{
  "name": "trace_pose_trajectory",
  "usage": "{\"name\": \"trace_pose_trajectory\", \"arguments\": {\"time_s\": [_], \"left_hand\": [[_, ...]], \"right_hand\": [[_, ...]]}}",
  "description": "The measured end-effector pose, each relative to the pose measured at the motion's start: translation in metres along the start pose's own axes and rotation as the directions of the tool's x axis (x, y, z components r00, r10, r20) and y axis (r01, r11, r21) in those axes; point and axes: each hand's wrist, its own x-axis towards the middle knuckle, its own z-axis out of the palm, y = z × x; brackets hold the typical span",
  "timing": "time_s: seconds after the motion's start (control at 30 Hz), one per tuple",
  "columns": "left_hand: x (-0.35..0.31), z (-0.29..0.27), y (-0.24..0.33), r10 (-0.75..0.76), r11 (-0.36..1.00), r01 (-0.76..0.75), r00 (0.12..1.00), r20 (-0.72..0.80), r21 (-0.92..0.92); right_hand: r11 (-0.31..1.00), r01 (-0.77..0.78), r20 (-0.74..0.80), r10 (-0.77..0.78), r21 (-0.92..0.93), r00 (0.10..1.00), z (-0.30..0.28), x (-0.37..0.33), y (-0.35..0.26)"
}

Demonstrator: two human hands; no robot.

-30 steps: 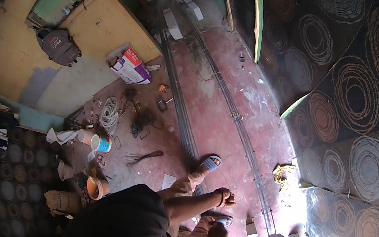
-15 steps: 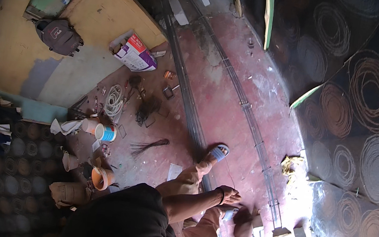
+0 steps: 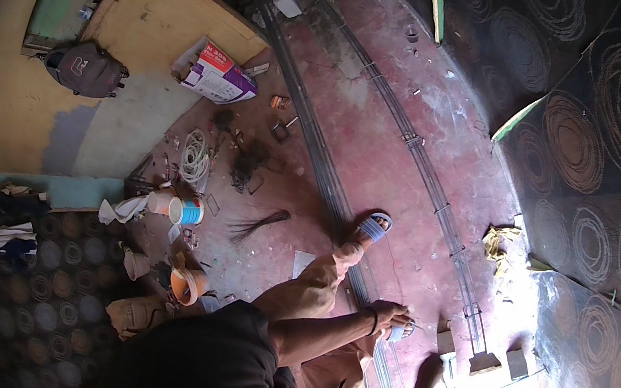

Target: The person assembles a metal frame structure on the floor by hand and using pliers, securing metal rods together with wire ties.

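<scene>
Head view, looking steeply down on a worn reddish concrete floor point(image 3: 380, 156) seen past the person's dark-shirted shoulder. Lower centre: the left hand point(image 3: 391, 316), a dark band at its wrist, is curled closed around a small tool whose kind cannot be made out, and it rests over the near end of a long bundle of thin grey steel rods point(image 3: 311, 134) that runs diagonally from the upper centre of the frame to the lower right. Lower right: the right hand point(image 3: 430, 367) lies at the edge of a glare-washed patch; whether it is open or closed cannot be told. Centre: a foot in a blue slipper point(image 3: 374, 225) stands on the bundle, just above the left hand. A second tied cage of rods with stirrups point(image 3: 437, 205) lies parallel, to the right. Left of centre: a white-and-blue plastic cup point(image 3: 186, 211), a coil of pale wire point(image 3: 194, 156) and a loose bunch of short dark tie wires point(image 3: 258, 224). Lower left: an orange bowl point(image 3: 187, 285). Upper left: a grey backpack point(image 3: 87, 68) on a yellow board, and a white-and-purple paper sack point(image 3: 218, 73).
</scene>
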Motion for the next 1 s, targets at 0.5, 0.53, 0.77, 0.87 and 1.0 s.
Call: {"name": "trace_pose_trajectory", "arguments": {"time_s": [0.5,0.53,0.77,0.87,1.0], "left_hand": [[0.119,-0.049,0.073,0.047,0.992,-0.067,0.984,-0.174,-0.111],[0.144,-0.076,0.073,0.043,0.994,-0.065,0.969,-0.244,-0.083],[0.157,-0.126,0.022,0.059,0.997,-0.069,0.94,-0.337,-0.019],[0.152,-0.09,0.055,0.189,0.975,-0.147,0.945,-0.267,0.169],[0.179,-0.102,0.084,0.113,0.985,-0.095,0.986,-0.123,0.147]], "right_hand": [[0.922,-0.276,0.859,0.36,-0.27,0.363,0.044,-0.102,0.016],[0.953,-0.266,0.946,0.212,-0.144,0.247,0.04,-0.112,-0.008],[0.915,-0.262,-0.066,0.295,0.307,0.953,-0.042,0.009,-0.003],[0.94,-0.283,0.429,0.339,-0.192,0.837,0.004,-0.039,0.077],[0.931,-0.303,0.955,-0.12,0.202,0.27,0.028,-0.059,-0.011]]}}
